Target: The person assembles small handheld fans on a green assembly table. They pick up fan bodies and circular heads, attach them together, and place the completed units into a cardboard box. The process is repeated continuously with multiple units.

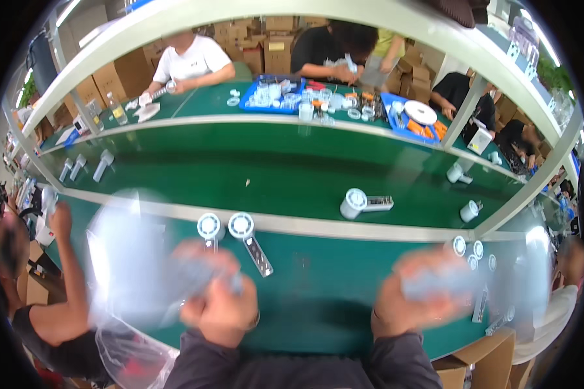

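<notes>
My left hand is closed around a pale grey-blue piece, smeared by motion; its kind cannot be told. Beside it on the left spreads a large translucent whitish shape, perhaps plastic film. My right hand grips a pale grey, oblong piece, equally blurred. Both hands are raised over the green worktable. Just beyond my left hand lie a handheld fan with a round head and opened handle, and a similar fan partly hidden by the fingers.
Several fan bodies lie at the right, partly behind a pale blur. Across a low rail, another fan rests on the green belt. Beyond are blue trays of parts and co-workers. A clear bag and a cardboard box flank me.
</notes>
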Available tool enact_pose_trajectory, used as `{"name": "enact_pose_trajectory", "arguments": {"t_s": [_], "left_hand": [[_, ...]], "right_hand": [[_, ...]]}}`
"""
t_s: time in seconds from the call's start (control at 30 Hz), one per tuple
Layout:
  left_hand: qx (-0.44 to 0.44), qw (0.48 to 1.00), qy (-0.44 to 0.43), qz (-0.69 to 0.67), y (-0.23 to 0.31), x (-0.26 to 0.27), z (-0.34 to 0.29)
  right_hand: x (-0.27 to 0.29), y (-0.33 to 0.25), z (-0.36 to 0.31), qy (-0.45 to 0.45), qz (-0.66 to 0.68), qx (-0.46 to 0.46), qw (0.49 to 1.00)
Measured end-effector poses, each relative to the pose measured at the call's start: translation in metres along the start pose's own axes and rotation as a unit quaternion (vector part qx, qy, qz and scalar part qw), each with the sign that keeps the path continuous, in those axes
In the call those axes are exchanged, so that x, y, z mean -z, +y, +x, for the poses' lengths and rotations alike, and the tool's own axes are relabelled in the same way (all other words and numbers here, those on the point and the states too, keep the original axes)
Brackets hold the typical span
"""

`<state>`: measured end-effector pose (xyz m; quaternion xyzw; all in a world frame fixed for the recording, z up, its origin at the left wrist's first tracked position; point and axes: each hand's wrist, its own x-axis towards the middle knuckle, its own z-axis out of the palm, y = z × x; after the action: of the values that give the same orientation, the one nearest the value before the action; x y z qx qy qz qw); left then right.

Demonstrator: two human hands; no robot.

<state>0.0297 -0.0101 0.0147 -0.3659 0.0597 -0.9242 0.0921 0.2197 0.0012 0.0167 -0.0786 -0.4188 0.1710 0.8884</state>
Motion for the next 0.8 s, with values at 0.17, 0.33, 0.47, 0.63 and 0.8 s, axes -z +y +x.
{"name": "enact_pose_trajectory", "arguments": {"t_s": [0.17, 0.33, 0.47, 0.63, 0.8], "left_hand": [[0.204, 0.979, 0.01, 0.02, 0.014, 0.031, -0.002], [0.0, 0.99, -0.075, 0.117, -0.005, 0.007, 0.006], [0.101, 0.941, -0.122, 0.298, -0.014, 0.018, -0.012], [0.31, 0.906, -0.185, 0.221, -0.03, 0.021, -0.022], [0.393, 0.893, -0.11, 0.19, -0.055, 0.017, -0.032]], "right_hand": [[0.004, -0.016, 0.001, 0.009, 0.019, -0.099, 0.995], [-0.009, 0.0, 0.0, -0.043, 0.086, 0.068, 0.993], [-0.008, 0.015, 0.011, -0.064, -0.153, 0.133, 0.977], [-0.034, 0.036, 0.008, -0.089, -0.114, -0.201, 0.969], [-0.023, 0.075, -0.002, -0.181, -0.136, -0.207, 0.952]]}}
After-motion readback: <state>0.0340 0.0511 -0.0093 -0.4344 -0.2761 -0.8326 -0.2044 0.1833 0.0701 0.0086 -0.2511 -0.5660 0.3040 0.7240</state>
